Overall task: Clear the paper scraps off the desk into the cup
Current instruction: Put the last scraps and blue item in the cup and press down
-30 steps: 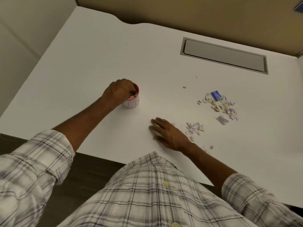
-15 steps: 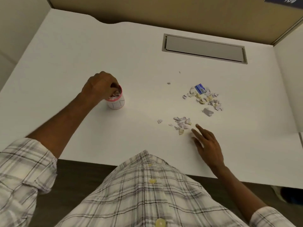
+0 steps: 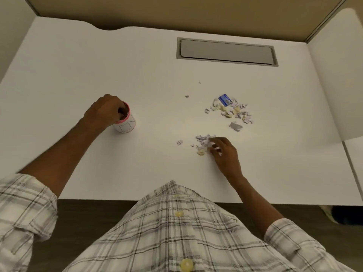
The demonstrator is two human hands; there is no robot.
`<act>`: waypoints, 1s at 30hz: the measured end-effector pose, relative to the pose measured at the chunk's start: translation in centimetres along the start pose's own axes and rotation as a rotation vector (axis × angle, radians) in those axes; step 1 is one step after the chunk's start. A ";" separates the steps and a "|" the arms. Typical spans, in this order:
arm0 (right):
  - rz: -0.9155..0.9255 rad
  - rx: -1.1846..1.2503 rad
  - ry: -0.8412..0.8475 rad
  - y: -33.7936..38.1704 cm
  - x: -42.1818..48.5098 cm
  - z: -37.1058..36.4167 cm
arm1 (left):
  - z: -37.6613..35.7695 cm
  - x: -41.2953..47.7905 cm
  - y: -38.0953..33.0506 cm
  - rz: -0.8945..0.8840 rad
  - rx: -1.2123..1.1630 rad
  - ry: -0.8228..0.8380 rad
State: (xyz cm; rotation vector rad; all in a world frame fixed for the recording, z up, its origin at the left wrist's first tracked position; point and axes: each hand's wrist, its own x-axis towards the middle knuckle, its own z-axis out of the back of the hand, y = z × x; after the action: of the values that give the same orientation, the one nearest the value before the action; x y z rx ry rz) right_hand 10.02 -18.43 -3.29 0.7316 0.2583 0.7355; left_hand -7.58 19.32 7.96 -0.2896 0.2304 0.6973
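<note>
A small white cup (image 3: 126, 125) with a pink rim stands left of centre on the white desk (image 3: 78, 71). My left hand (image 3: 107, 109) grips it from above, fingertips curled over the rim. My right hand (image 3: 225, 152) rests at the right edge of a near pile of paper scraps (image 3: 203, 142), its fingers bent onto the scraps. A larger pile of white and yellowish scraps (image 3: 233, 111) lies farther right, with a blue scrap (image 3: 225, 99) at its top and a grey folded piece (image 3: 235, 126) below it. Stray bits: one small scrap (image 3: 179, 142) and another (image 3: 186, 96).
A grey cable hatch (image 3: 226, 52) is set into the desk at the back. Partition walls close the back and right side. The desk's front edge runs just above my plaid shirt (image 3: 176, 228).
My right hand swept right from the desk's middle, then curled its fingers onto the near scrap pile. My left hand stayed on the cup. The camera shifted.
</note>
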 end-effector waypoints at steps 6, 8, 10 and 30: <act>0.252 -0.169 0.200 0.0 1.6 -0.4 | 1.5 -2.5 -0.6 -0.080 -0.152 -0.346; 0.382 -0.256 0.215 -0.5 1.0 -0.5 | 1.5 -3.5 -1.8 -0.132 -0.264 -0.462; 0.382 -0.289 0.158 -1.2 0.4 0.1 | 0.8 -4.5 -3.9 -0.203 -0.409 -0.533; 0.246 -0.278 0.191 -3.4 -1.8 0.7 | -18.2 -5.3 -15.6 -0.671 0.066 -0.219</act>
State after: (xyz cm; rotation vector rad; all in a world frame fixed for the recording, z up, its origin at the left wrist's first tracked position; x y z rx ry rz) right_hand 10.81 -21.73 -5.17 0.4319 0.2346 1.0546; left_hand -3.25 -1.29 -4.56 -0.2062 -0.0584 0.0535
